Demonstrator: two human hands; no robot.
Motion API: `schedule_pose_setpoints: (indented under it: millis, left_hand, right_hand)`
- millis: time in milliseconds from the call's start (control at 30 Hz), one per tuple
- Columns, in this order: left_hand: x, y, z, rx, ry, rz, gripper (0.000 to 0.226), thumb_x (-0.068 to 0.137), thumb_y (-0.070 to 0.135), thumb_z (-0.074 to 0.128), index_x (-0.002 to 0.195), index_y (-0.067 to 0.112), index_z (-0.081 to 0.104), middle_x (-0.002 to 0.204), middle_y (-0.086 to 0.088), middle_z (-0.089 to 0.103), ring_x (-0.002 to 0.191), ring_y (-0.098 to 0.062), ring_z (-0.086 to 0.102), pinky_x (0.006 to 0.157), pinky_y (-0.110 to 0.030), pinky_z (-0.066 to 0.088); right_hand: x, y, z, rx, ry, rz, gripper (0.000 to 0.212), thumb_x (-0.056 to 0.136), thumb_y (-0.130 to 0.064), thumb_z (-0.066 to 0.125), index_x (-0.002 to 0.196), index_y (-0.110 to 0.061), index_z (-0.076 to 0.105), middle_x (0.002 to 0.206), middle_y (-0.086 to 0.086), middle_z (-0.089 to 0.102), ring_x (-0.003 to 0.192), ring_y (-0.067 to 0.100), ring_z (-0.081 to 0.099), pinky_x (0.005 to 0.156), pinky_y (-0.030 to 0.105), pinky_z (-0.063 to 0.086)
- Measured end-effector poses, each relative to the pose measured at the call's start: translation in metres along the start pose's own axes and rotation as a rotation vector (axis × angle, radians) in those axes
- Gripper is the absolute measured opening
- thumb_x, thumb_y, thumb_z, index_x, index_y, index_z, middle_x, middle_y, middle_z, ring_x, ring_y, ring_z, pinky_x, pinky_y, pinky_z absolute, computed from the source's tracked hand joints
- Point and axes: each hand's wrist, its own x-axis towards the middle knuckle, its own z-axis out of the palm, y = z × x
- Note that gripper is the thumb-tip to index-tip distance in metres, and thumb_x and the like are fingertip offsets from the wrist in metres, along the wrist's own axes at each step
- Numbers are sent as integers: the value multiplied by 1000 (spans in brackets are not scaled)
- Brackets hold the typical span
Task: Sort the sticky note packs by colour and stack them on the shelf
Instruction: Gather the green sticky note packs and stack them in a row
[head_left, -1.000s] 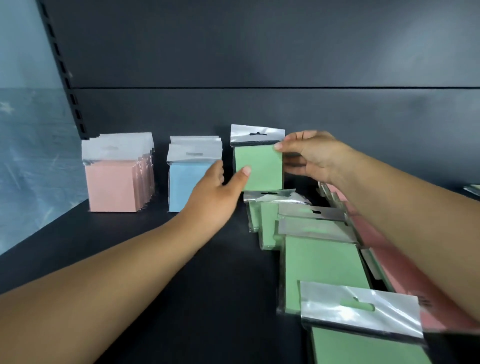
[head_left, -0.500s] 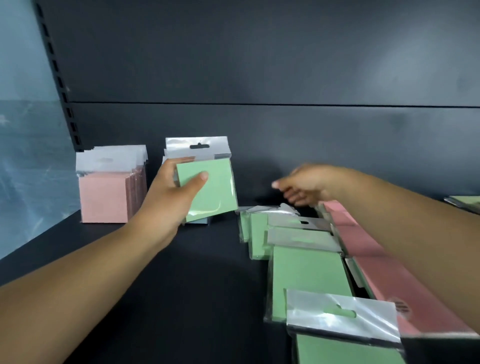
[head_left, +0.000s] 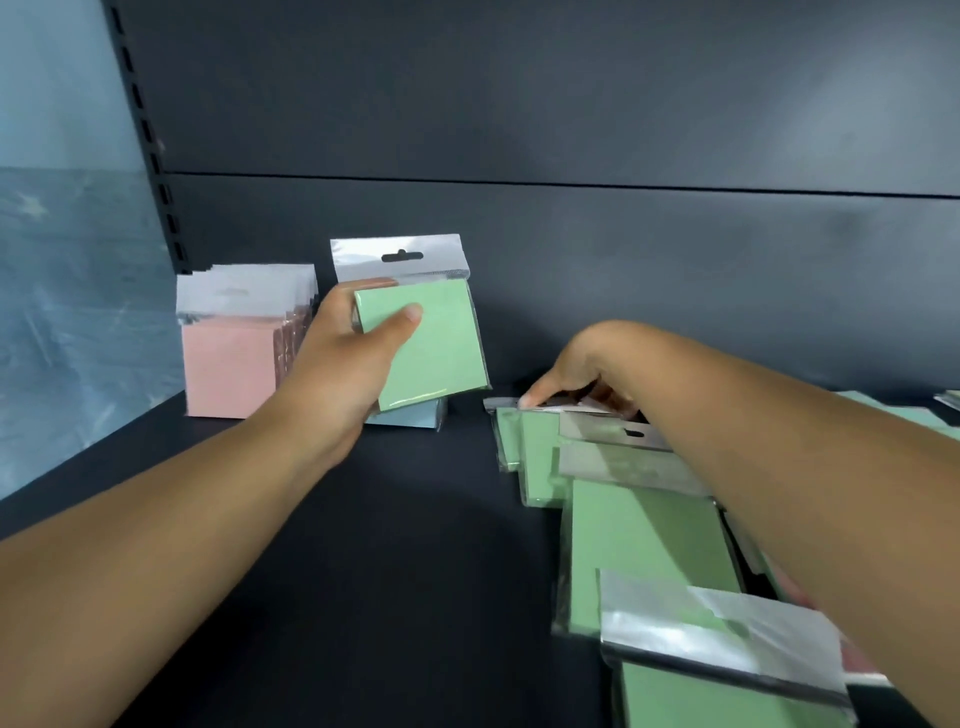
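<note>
My left hand (head_left: 349, 364) grips a green sticky note pack (head_left: 441, 343) by its left edge, thumb on the front, held upright above the shelf. Behind it stands the blue stack (head_left: 413, 414), mostly hidden, and to its left the pink stack (head_left: 228, 364). My right hand (head_left: 582, 374) reaches down onto the far end of a row of loose green packs (head_left: 634, 540) lying flat on the right, its thumb on the silver header of the farthest pack; whether its fingers hold a pack is hidden.
The dark shelf floor (head_left: 405, 545) lies between the stacks and the loose packs. A dark back panel (head_left: 571, 260) closes the rear, and a slotted upright (head_left: 150, 156) stands at the left. More packs (head_left: 940, 410) lie at the far right edge.
My left hand took the green pack from my right hand and carried it left, in front of the blue stack. My right hand dropped onto the loose green packs.
</note>
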Motion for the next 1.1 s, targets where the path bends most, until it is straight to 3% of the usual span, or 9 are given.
schedule_pose_setpoints:
  millis: [67,200,300,433,633,767,867,1000,1100]
  left_hand:
    - [2,3,-2,-11,10,8,12,90,20,58,98,27,53,107,2,67,102,-22,65,92,-55,48]
    - [7,5,-6,-23,31,8,21,90,23,59,110,24,52,112,1,66,102,-22,65,91,-53,50]
    - [10,3,-9,-25,48,2,20,90,24,59,108,26,52,112,3,66,102,-21,64,90,-52,50]
    - [11,1,-11,-44,63,-15,19,90,23,59,107,26,52,113,4,65,103,-20,64,90,-51,51]
    - [11,2,-11,-33,55,-19,32,85,27,62,116,23,55,113,3,67,103,-20,64,90,-50,52]
    - [9,3,-8,-53,34,-28,27,91,24,57,118,21,53,112,4,67,103,-18,64,91,-48,52]
    - [7,3,-7,-34,28,-26,33,83,35,62,113,25,56,110,5,68,104,-20,64,91,-52,50]
    - [5,3,-3,-86,70,-47,29,78,47,64,101,31,55,111,6,66,106,-20,62,92,-51,50]
    - [1,6,-2,-70,65,-31,64,53,66,67,106,34,49,114,11,62,111,-18,58,93,-48,48]
  right_hand:
    - [-6,-8,-2,-201,31,-30,46,90,-52,46,107,-9,43,72,5,40,61,17,39,78,30,35]
    - [6,-19,0,-404,48,-51,39,95,-38,45,69,-8,46,67,4,41,56,16,36,64,26,36]
    - [12,-21,-1,-367,51,-20,38,93,-29,49,61,-8,43,55,6,47,55,18,37,66,27,37]
    - [19,-7,-5,1,19,-54,29,92,-12,51,66,-9,41,70,8,39,60,19,33,56,29,29]
    - [35,12,-2,446,28,35,29,86,-27,65,66,-15,47,66,-1,44,58,12,40,59,24,34]
    - [27,18,-9,822,55,-202,15,84,-19,66,73,-17,56,69,-2,54,60,13,50,57,24,40]
    - [14,18,-23,1053,81,-391,10,82,-17,67,79,-18,58,68,-2,65,57,12,63,59,24,54]
    - [-15,13,-45,1213,152,-587,6,84,-14,64,79,-16,61,57,-3,69,49,9,66,53,23,57]
    - [-33,5,-53,1270,201,-706,6,85,-15,64,79,-14,63,59,-1,69,52,11,66,54,25,57]
